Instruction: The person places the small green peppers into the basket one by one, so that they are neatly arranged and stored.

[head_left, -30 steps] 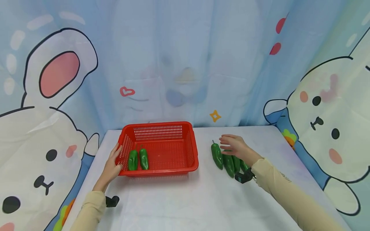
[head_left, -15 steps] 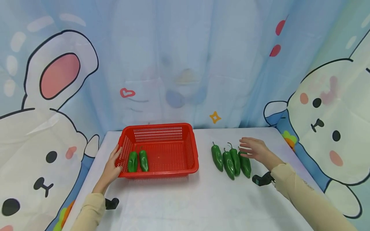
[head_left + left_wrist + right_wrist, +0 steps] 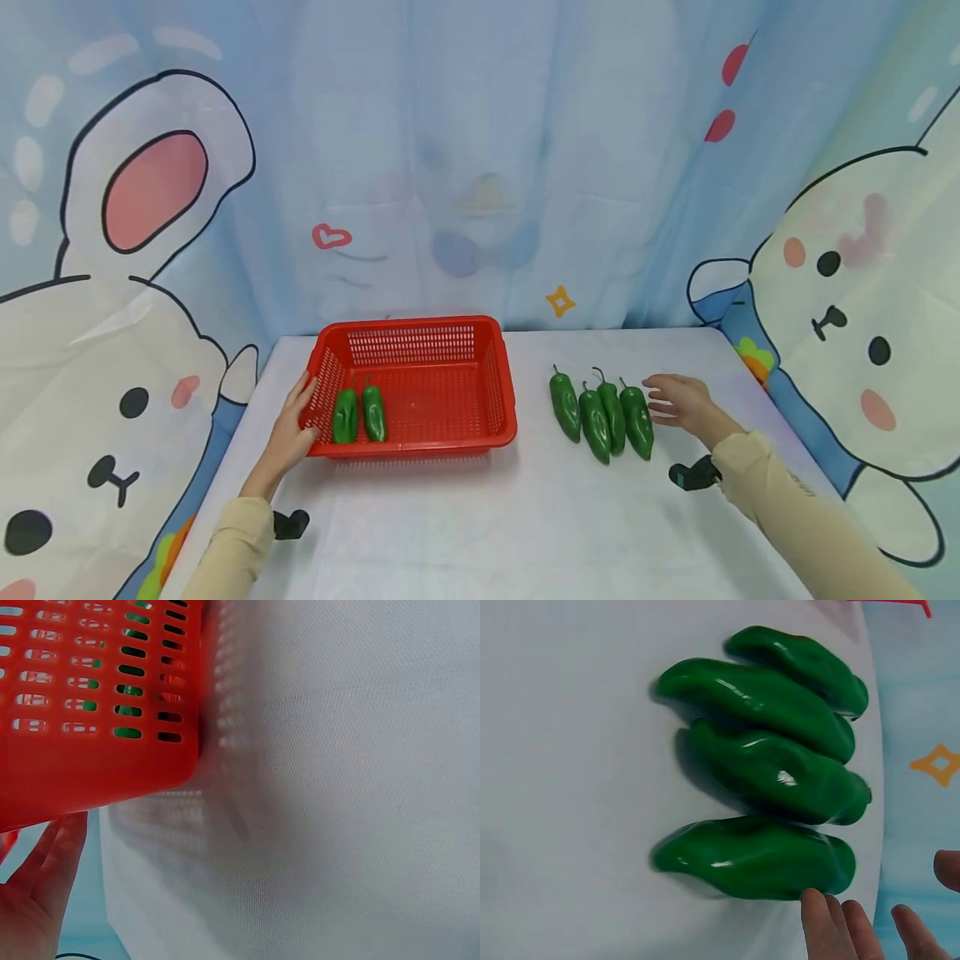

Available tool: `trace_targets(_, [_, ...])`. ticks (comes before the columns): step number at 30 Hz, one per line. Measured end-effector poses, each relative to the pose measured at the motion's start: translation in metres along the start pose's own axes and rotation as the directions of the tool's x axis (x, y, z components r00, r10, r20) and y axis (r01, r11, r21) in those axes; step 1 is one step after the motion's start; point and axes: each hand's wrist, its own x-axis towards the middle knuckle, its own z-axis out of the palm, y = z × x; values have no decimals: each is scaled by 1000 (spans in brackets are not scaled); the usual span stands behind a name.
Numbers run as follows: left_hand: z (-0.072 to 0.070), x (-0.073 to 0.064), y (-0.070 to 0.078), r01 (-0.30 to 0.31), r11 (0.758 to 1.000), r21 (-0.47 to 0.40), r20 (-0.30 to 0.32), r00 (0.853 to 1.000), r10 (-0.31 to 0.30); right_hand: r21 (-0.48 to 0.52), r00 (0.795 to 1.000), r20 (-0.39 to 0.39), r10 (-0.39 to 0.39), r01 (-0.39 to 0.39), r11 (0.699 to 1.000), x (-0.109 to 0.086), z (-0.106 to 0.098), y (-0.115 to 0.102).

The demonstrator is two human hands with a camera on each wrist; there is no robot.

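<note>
At frame left, a person's left hand (image 3: 287, 429) rests extended, unclenched fingers against a red perforated basket (image 3: 420, 448) holding two green chili peppers (image 3: 373, 413); right of center, four more green chilies (image 3: 613, 417) lie beside the right hand (image 3: 684, 404), its relaxed fingers empty.

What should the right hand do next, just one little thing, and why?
I think the right hand should gently close around the nearest pepper. It's right beside that pepper and holding nothing. Two other peppers sit in the basket, which has room for more, and the left hand is at the basket's side.
</note>
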Motion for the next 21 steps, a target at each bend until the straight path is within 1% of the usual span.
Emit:
trace_targets(4, [0,0,-1,8,1000,8,1,1000,-8,-15,1000,-26,-2,2,1000,5,2,7])
trace_targets(8, [0,1,-3,2,1000,4,1,1000,-2,-35,999,-42,-8,7,999,8,3,10])
trace_targets(11, [1,0,-3,1,1000,0,2,1000,-1,-50,999,-50,5,-7,999,10,3,12])
trace_targets(18, [1,1,-4,7,1000,-1,-2,1000,-7,-64,999,-38,18,-20,998,16,7,17])
trace_targets(21, [1,2,-4,5,1000,-1,-3,1000,-5,-92,999,-42,15,-19,996,19,10,19])
